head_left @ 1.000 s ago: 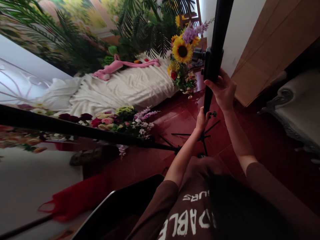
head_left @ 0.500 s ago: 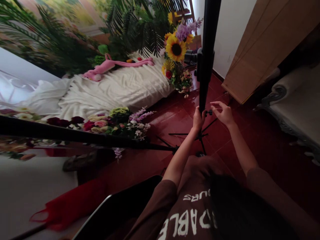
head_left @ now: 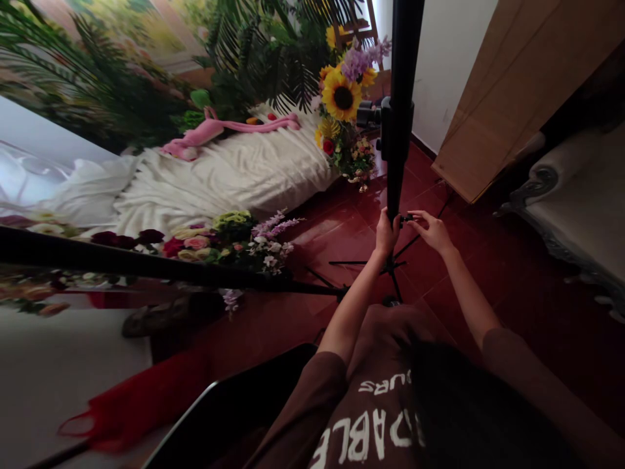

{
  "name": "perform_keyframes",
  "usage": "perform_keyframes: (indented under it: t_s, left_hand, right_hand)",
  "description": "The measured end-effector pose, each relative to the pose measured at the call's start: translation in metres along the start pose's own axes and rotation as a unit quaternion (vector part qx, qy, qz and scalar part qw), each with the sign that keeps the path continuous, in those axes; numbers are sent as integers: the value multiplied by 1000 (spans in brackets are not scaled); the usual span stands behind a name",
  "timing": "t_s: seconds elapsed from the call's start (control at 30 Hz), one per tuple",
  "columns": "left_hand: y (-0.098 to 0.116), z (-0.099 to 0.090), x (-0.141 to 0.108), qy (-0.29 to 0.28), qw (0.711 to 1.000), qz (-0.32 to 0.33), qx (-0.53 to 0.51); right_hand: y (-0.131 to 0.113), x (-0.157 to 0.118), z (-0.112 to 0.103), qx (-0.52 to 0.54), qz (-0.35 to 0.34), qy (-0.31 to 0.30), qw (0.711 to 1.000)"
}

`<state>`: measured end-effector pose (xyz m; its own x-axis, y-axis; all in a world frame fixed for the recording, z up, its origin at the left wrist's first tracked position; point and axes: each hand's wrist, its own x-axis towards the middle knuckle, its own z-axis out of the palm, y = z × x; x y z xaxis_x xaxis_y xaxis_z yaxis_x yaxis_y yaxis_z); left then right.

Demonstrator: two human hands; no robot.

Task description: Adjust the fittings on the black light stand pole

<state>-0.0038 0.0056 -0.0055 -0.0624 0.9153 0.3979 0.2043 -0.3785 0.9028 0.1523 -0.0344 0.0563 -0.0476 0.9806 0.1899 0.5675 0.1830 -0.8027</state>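
A black light-stand pole (head_left: pixel 398 143) rises steeply in front of me, with its legs (head_left: pixel 393 264) spread over the floor. My left hand (head_left: pixel 385 233) is wrapped around the lower part of the pole. On the pole's right side a small black tightening knob (head_left: pixel 404 220) sticks out beside that hand. My right hand (head_left: pixel 430 231) has its thumb and fingertips closed on the knob's outer end. Higher up, a black clamp with another knob (head_left: pixel 368 116) sits on the pole.
Another black pole (head_left: pixel 195 270) crosses on the left. Flowers (head_left: pixel 205 244) and a white-draped platform (head_left: pixel 234 172) with a pink plush toy (head_left: pixel 200 133) lie beyond it. Sunflowers (head_left: pixel 342 96) stand behind the stand. To the right are a brown board (head_left: pixel 512 85) and a sofa (head_left: pixel 581 208).
My right hand has moved slightly left and down, from just beside the knob onto it. The pole's upper part has shifted a little left; my left hand stays around it.
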Motion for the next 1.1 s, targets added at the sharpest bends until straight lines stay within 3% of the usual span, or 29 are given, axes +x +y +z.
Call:
perform_keyframes:
  t_s: [0.27, 0.4, 0.5, 0.63, 0.73, 0.83, 1.0, 1.1]
  left_hand:
    - [-1, 0, 0, 2, 1000, -1, 13]
    - [0, 0, 0, 1, 1000, -12, 16]
    - [0, -1, 0, 2, 1000, -17, 16]
    - [0, -1, 1, 1, 1000, -15, 19]
    - [1, -1, 1, 2, 1000, -14, 24]
    - [2, -1, 1, -5, 1000, -20, 23]
    - [12, -4, 0, -11, 999, -38, 18]
    - [20, -11, -3, -42, 998, -39, -5]
  right_hand:
    - [0, 7, 21, -63, 67, 41, 995]
    - [-2, 19, 35, -20, 123, 79, 989]
    - [-5, 28, 39, 41, 187, 66, 979]
    - [-12, 37, 35, 165, 304, -1, 938]
    - [-20, 38, 28, 302, 375, -79, 873]
    - [-27, 35, 24, 379, 399, -97, 829]
    - [-27, 31, 25, 412, 399, -78, 816]
    - [-21, 27, 30, 427, 366, -54, 825]
